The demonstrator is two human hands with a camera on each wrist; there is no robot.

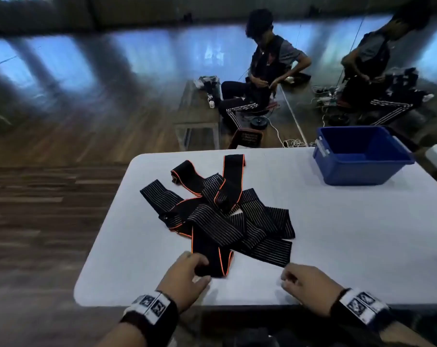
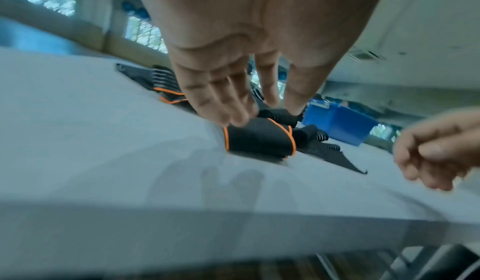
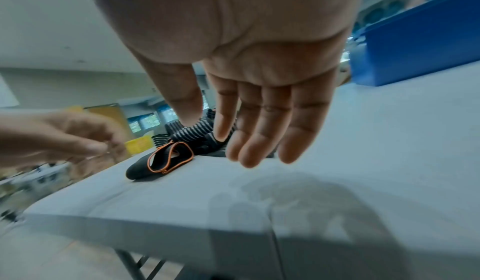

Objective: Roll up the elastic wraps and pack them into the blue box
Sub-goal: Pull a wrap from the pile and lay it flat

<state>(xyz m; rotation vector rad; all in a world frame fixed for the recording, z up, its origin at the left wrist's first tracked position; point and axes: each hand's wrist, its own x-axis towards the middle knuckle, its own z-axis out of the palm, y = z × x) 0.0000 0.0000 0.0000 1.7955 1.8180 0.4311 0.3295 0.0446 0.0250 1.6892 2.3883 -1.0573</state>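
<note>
Several black elastic wraps, some orange-edged and some white-striped, lie unrolled in a loose pile mid-table. One orange-edged wrap reaches toward me, its end folded over. My left hand is at that end, with fairly straight fingers touching its left corner. My right hand hovers over the bare table beside the tip of a striped wrap, fingers relaxed and holding nothing. The blue box stands at the far right corner with nothing visible inside.
The white table has its near edge just under my wrists and open surface right of the pile. A black and orange chair stands past the far edge. A person sits on the floor by a mirror, cables around.
</note>
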